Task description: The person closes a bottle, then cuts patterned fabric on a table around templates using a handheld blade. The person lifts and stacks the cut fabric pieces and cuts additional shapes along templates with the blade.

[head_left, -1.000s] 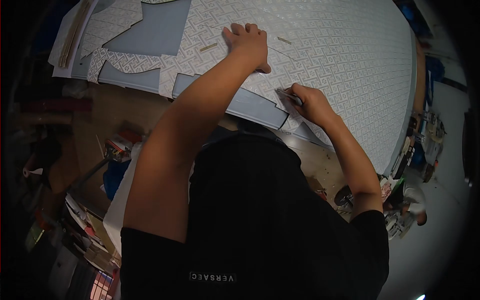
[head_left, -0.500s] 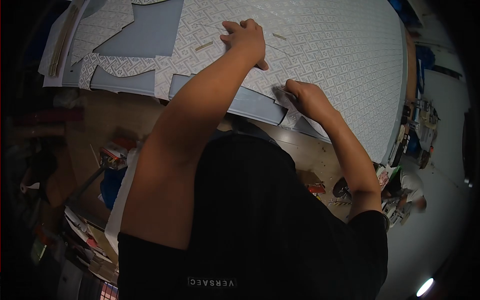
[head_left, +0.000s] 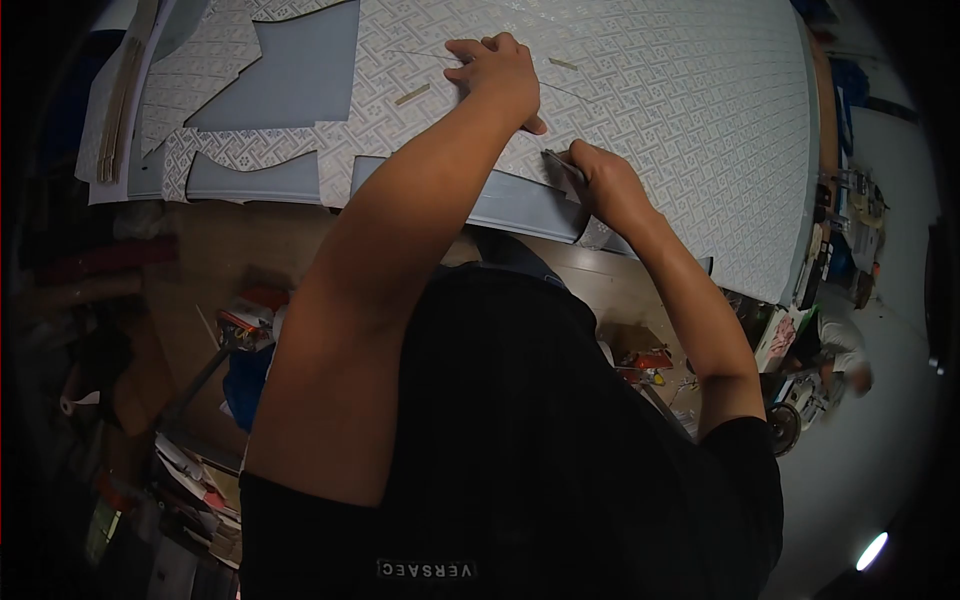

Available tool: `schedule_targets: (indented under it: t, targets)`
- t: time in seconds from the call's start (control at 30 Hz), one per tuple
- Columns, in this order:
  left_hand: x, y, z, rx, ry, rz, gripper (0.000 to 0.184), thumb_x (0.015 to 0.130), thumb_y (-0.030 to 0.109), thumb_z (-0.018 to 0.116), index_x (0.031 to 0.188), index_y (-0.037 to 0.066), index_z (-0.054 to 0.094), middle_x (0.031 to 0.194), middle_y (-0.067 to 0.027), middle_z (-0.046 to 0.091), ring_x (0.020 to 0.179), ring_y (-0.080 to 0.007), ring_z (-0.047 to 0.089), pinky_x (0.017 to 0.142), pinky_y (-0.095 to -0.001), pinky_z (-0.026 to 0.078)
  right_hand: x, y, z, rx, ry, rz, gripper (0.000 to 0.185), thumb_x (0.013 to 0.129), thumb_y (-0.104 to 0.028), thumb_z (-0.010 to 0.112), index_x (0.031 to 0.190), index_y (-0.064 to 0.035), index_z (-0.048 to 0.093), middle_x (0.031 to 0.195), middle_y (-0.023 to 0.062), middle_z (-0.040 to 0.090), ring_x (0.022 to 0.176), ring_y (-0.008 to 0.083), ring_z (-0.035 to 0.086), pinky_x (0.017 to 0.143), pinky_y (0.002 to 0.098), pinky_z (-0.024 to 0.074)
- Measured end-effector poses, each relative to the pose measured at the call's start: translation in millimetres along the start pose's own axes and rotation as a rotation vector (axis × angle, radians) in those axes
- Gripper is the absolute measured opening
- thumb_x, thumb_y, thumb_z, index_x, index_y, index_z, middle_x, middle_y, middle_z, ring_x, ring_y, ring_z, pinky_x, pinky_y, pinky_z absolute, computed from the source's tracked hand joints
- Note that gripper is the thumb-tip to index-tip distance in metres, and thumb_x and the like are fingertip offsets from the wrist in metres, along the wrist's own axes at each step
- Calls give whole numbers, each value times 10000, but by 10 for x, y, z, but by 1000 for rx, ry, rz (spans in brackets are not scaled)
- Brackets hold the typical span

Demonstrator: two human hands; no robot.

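A patterned light-grey sheet (head_left: 690, 130) covers most of the worktable, with shapes cut out of it along the near edge and at the left. My left hand (head_left: 500, 75) lies on the sheet, fingers spread and pressing down. Closer to the near edge, my right hand (head_left: 608, 185) is closed around a small knife (head_left: 562, 163), whose thin tip touches the sheet. Through the cut openings the plain blue-grey table surface (head_left: 290, 75) shows. Two short tan strips lie on the sheet, one strip (head_left: 412, 94) left of my left hand and another strip (head_left: 563, 64) right of it.
At the table's left side lies a stack of long thin strips (head_left: 125, 110). Tools and boxes (head_left: 845, 230) stand along the right side. Another person (head_left: 838, 345) is at the far right. Red and blue items (head_left: 245, 325) sit on the floor side at the left.
My right hand has moved slightly up and away from the near edge, with the knife tip now higher on the sheet. My left hand keeps its place on the sheet. The view has shifted slightly.
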State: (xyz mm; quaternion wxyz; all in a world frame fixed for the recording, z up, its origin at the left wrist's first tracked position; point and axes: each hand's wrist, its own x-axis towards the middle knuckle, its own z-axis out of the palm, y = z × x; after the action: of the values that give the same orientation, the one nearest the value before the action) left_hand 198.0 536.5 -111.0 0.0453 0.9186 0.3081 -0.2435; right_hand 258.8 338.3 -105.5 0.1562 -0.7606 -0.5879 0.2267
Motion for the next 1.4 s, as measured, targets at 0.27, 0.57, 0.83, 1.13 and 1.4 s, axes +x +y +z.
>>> schedule_targets:
  t: [0.27, 0.57, 0.83, 1.13, 1.4]
  targets:
    - [238, -193, 85, -83, -28, 129, 1077, 716, 506, 894, 1554, 102, 351, 1535, -253, 304, 1363, -645, 305, 983, -689, 506, 152, -44, 114, -16, 62, -24, 109, 882, -53, 663, 980, -44, 615, 914, 152, 705, 843, 363, 691, 712, 422, 539]
    - [8, -349, 74, -128, 114, 96, 968, 743, 499, 878, 1517, 163, 403, 1535, -222, 341, 1370, -546, 329, 943, -660, 495, 429, -88, 127, -39, 89, -168, 101, 905, -62, 632, 1005, -66, 621, 877, 148, 695, 818, 364, 682, 698, 438, 538]
    - [146, -644, 72, -78, 87, 180, 929, 750, 446, 884, 1501, 128, 438, 1549, -171, 354, 1387, -458, 365, 953, -658, 492, 572, -97, 122, -55, 59, -250, 108, 884, -47, 618, 988, -62, 596, 858, 157, 673, 812, 373, 664, 687, 462, 520]
    - [80, -781, 191, -116, 137, 155, 834, 778, 367, 880, 1489, 262, 457, 1619, -189, 276, 1442, -465, 315, 1067, -754, 313, 740, -109, 114, -77, 19, -334, 74, 902, -65, 616, 975, -66, 603, 866, 140, 677, 795, 367, 661, 688, 448, 524]
    - [166, -893, 192, -33, 179, 209, 810, 761, 360, 883, 1436, 133, 498, 1485, -191, 452, 1396, -421, 405, 1100, -582, 397, 1232, -225, 158, -111, -19, -539, 132, 882, -65, 619, 1002, -100, 579, 826, 140, 644, 771, 365, 650, 677, 455, 514]
